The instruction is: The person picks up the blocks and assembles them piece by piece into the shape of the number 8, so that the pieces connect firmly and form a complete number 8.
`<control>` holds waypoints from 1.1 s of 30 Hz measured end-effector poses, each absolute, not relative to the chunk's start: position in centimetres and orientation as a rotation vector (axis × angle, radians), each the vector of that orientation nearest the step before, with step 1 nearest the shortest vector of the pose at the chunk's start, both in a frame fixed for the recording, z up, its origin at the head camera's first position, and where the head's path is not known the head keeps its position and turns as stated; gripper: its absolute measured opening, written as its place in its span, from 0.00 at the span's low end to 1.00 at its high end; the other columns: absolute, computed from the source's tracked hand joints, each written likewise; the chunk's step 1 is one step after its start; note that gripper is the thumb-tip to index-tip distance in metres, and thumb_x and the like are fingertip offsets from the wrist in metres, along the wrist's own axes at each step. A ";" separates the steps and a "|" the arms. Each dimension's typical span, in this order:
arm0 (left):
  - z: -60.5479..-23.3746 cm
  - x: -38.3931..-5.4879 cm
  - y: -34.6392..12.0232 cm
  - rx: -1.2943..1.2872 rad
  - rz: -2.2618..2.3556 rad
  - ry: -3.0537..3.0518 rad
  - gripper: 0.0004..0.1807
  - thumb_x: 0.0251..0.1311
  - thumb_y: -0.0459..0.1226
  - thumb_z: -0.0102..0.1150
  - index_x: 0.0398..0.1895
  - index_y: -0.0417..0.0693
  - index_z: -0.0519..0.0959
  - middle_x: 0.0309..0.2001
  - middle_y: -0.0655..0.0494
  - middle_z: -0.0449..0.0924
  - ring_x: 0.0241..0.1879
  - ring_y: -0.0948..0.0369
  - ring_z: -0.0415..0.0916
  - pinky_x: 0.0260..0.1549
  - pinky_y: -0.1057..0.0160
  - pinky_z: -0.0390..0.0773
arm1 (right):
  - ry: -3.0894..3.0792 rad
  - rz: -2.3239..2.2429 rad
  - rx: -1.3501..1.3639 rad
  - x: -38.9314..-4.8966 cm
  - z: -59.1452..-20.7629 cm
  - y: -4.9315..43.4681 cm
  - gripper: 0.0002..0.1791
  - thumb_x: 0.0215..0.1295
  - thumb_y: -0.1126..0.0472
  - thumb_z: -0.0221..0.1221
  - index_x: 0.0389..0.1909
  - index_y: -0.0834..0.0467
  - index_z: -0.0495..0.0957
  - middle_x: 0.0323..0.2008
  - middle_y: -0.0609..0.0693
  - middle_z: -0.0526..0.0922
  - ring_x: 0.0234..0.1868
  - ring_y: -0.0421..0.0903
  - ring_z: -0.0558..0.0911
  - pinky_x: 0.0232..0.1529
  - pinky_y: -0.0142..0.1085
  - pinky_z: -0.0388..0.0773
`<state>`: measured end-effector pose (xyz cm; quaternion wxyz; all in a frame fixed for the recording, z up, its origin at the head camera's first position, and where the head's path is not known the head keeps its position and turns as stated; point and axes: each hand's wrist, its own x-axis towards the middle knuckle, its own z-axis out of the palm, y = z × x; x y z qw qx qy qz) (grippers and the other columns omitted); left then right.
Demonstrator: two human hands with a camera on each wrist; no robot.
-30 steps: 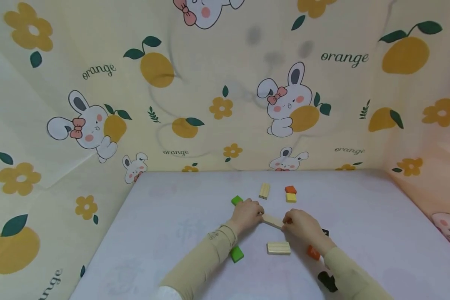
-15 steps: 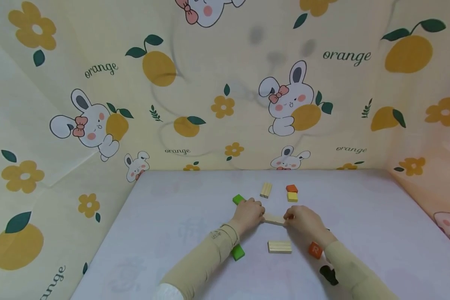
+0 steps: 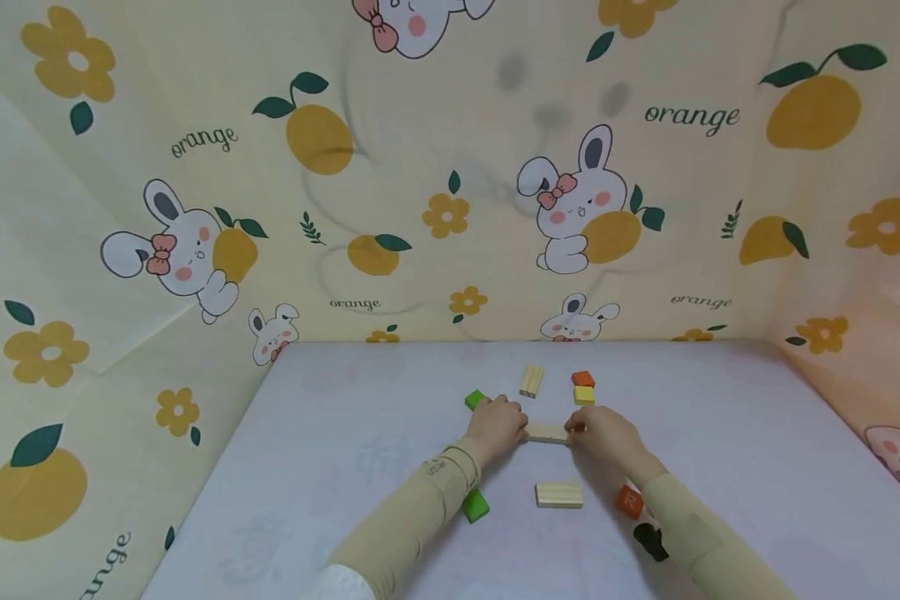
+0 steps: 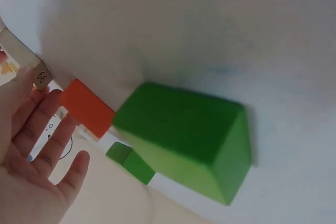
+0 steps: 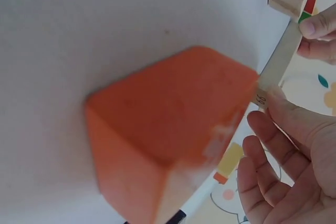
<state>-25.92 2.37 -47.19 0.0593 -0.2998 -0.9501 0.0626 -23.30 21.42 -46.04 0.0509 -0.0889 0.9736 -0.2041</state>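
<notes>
Between my two hands lies a pale wooden block (image 3: 547, 433), long and narrow, held side to side. My left hand (image 3: 497, 429) pinches its left end between thumb and fingers. At the right end, my right hand (image 3: 609, 443) grips with thumb and fingertips. In the left wrist view the block's end (image 4: 42, 76) carries a two-digit mark, and the remaining fingers spread loosely below. The right wrist view has the block (image 5: 281, 59) stretching between both hands, close to the table. A green block (image 3: 475, 400) sits just beyond the left hand, partly covered.
Nearer me lie grooved wooden pieces (image 3: 558, 495), a green block (image 3: 476, 506) and an orange block marked R (image 3: 630, 502). A black object (image 3: 650, 542) is partly under the right sleeve. Farther back are another wooden piece (image 3: 531, 381), an orange block (image 3: 582, 378) and a yellow block (image 3: 584, 396).
The wooden block has turned from slanted to nearly level, its right end swinging away from me with the right hand. The left hand has barely moved and both keep hold.
</notes>
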 end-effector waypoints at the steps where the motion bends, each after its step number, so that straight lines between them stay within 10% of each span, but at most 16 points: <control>1: -47.2 -26.0 2.4 -0.905 0.175 -2.885 0.12 0.58 0.52 0.56 0.37 0.62 0.84 0.36 0.66 0.82 0.38 0.66 0.75 0.42 0.63 0.74 | 2.963 -0.619 -0.273 -23.4 -46.1 21.5 0.09 0.53 0.63 0.65 0.36 0.57 0.84 0.31 0.48 0.83 0.32 0.43 0.74 0.37 0.43 0.74; 33: -46.9 -26.1 2.7 -0.833 0.054 -2.988 0.11 0.55 0.53 0.59 0.33 0.60 0.85 0.31 0.65 0.83 0.31 0.66 0.72 0.34 0.65 0.71 | 2.853 -0.673 -0.210 -23.3 -46.3 23.2 0.16 0.60 0.58 0.60 0.49 0.56 0.79 0.35 0.50 0.79 0.34 0.44 0.73 0.34 0.39 0.72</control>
